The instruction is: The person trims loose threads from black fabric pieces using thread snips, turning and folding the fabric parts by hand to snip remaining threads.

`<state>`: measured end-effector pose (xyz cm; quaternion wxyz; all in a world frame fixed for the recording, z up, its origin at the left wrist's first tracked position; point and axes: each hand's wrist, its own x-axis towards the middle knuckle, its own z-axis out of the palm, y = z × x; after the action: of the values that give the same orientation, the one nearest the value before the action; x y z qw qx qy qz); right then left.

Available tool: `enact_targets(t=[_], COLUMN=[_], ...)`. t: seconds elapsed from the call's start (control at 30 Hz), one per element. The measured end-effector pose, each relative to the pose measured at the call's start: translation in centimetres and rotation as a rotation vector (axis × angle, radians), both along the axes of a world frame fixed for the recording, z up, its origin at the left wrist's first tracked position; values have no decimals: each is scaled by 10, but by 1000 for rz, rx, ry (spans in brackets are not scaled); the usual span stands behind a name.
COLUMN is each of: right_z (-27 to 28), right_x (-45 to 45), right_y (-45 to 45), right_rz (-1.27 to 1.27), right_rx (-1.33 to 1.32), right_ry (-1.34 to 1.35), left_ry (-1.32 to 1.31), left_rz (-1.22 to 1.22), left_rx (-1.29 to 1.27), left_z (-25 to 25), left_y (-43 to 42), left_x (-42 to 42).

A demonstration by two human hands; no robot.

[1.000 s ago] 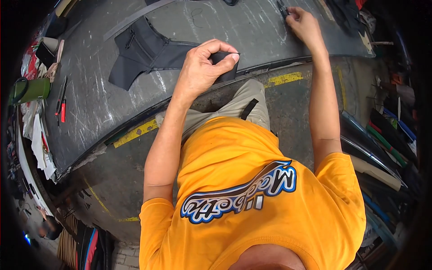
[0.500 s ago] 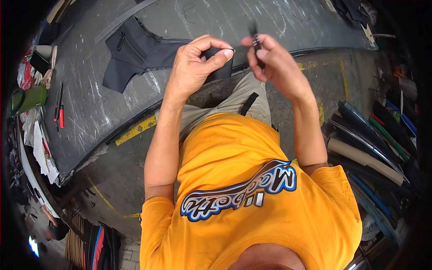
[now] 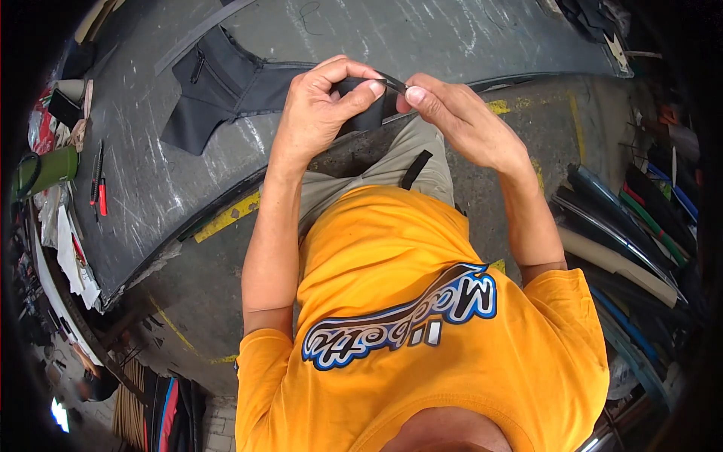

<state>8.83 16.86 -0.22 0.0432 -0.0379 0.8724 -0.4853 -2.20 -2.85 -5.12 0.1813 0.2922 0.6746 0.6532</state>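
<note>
A sewn dark grey fabric piece [image 3: 239, 84] with a short zip lies partly on the worktable [image 3: 147, 98], its narrow end reaching up to my hands. My left hand [image 3: 324, 102] is closed, pinching that end between thumb and fingers, and a fold of it hangs below the thumb. Just to the right, my right hand [image 3: 452, 113] is closed round a small dark tool [image 3: 393, 83], which looks like thread snips. The tool's tip meets the fabric edge at my left thumb. Its handle is mostly hidden in my fingers.
On the table's left side lie a black cutter [image 3: 97, 172], a red marker [image 3: 103, 196] and a green cylindrical case [image 3: 56, 172]. Rolls of material [image 3: 617, 264] stand at the right. A loose thread [image 3: 309, 13] lies at the table's back.
My right hand has moved left and turned, bringing the tool from upright to the fabric edge. The fabric has shifted slightly left; my left hand keeps its pinch.
</note>
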Motion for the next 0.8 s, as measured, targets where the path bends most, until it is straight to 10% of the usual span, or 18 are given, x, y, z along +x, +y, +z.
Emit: enact_targets(t=[0.8], right_z=[-11], right_x=[-1], right_y=[0], right_rz=[-31], right_rx=[-12], right_ry=[28], left_ry=[36], left_rz=[-16], left_rx=[-27], left_z=[-1], left_y=[-1], left_x=[-1])
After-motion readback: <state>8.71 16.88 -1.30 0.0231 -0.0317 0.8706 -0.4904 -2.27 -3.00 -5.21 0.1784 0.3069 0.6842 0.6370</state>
